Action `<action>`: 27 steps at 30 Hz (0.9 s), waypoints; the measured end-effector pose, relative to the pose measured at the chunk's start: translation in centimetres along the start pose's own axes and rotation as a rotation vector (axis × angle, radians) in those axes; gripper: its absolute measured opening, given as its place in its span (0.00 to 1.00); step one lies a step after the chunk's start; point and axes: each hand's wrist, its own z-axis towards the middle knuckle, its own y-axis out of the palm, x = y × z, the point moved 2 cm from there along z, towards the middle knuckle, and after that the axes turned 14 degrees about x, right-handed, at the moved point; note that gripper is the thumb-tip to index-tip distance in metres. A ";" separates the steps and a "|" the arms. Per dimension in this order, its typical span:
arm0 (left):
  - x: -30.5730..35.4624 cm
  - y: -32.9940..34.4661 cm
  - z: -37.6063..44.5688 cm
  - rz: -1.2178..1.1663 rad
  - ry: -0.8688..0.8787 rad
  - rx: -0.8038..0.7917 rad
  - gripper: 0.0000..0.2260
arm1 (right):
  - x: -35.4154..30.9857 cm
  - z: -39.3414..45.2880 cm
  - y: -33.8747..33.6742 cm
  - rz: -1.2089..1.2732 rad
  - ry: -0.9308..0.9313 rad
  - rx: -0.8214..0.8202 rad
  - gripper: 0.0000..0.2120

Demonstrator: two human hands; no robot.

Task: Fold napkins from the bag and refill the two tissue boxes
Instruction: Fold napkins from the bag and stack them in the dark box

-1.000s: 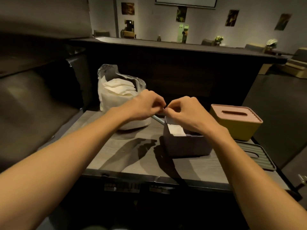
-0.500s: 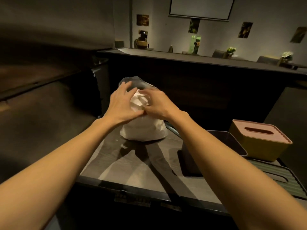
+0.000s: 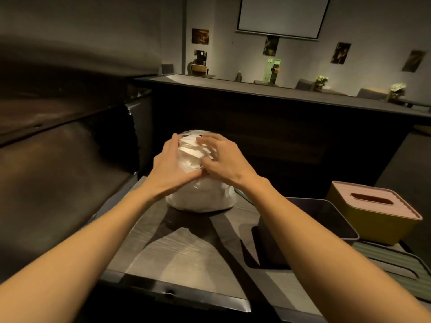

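A clear plastic bag (image 3: 200, 197) stuffed with white napkins (image 3: 190, 157) stands on the grey tabletop (image 3: 186, 255). My left hand (image 3: 171, 166) lies flat against the bag's left side, fingers straight. My right hand (image 3: 225, 159) reaches into the bag's mouth from the right, its blurred fingers and thumb curled around the top napkins. The dark grey tissue box (image 3: 326, 220) sits open to the right, partly behind my right forearm; its inside is hidden. Beyond it stands the yellow tissue box (image 3: 370, 227) with its pink slotted lid on.
A ribbed grey-green lid (image 3: 396, 266) lies flat at the table's right edge. A dark counter wall (image 3: 279, 136) rises just behind the bag, and a dark sloped surface (image 3: 58, 171) borders the table on the left.
Both hands left the grey box and moved left to the bag. Since half a second ago the right hand's fingers have gone deeper over the top napkins.
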 end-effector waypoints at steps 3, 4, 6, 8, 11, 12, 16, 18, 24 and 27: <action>-0.3 -0.5 0.2 0.001 0.002 -0.026 0.58 | -0.5 0.5 0.3 -0.021 0.043 0.001 0.26; -0.4 -0.6 0.1 0.007 -0.003 -0.041 0.59 | -0.6 0.6 0.5 -0.036 0.063 -0.010 0.26; -0.7 -0.7 -0.1 0.006 -0.007 -0.055 0.59 | -0.6 0.8 0.7 -0.050 0.094 -0.028 0.25; -0.7 -0.7 -0.2 -0.008 -0.003 -0.060 0.56 | -0.8 0.9 0.9 -0.067 0.082 0.012 0.21; -0.8 -0.5 0.0 -0.020 0.032 -0.042 0.51 | -1.3 0.8 0.6 -0.146 0.017 0.181 0.14; -0.6 -0.5 -0.1 -0.015 0.043 -0.034 0.49 | -1.5 0.8 0.4 -0.158 -0.012 0.232 0.12; -0.1 -0.5 -0.3 -0.058 0.013 -0.020 0.50 | -1.9 0.5 -0.4 -0.198 -0.079 0.366 0.10; 0.1 -0.6 -0.4 -0.081 -0.014 -0.032 0.54 | -1.9 0.2 -0.7 -0.243 -0.095 0.373 0.09; 1.0 -0.7 -0.8 0.008 -0.026 -0.046 0.44 | -1.7 -0.9 -0.5 -0.190 -0.089 -0.015 0.22; 1.1 -0.7 -0.8 0.011 0.022 -0.034 0.38 | -1.7 -0.5 -0.8 -0.188 -0.095 0.035 0.11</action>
